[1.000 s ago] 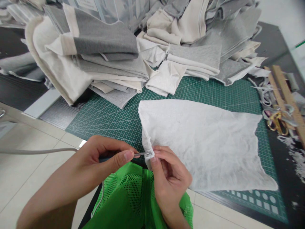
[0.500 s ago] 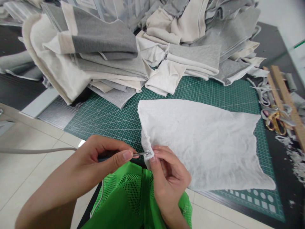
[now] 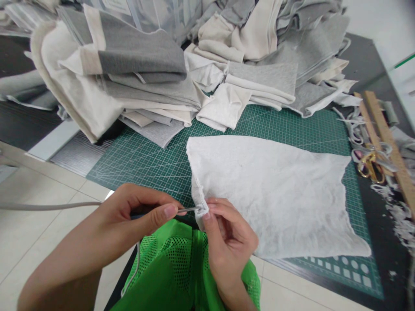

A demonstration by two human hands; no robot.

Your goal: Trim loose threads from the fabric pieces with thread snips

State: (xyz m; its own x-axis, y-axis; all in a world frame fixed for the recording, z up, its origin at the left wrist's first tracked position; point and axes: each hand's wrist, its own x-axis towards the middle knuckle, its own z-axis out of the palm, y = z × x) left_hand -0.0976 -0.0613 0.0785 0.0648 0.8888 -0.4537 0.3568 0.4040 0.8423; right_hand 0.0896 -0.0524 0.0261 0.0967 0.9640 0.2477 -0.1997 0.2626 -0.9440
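Observation:
A white fabric piece (image 3: 275, 194) lies flat on the green cutting mat (image 3: 145, 160). My left hand (image 3: 136, 216) pinches a thin metal tool (image 3: 189, 210) whose tip pokes into the fabric's rolled near-left edge. My right hand (image 3: 227, 242) pinches that same edge between thumb and fingers, right beside the tool tip. Both hands hover over the mat's front edge, above a bright green mesh garment (image 3: 175, 272).
A large heap of folded grey and cream fabric pieces (image 3: 155, 73) fills the back of the table. Gold-handled scissors (image 3: 368, 166), wooden rulers (image 3: 387, 138) and fabric scraps lie at the right. A grey cable (image 3: 48, 206) crosses the tiled floor at left.
Only the view has drifted slightly; both hands keep the same hold on the tool and the fabric edge.

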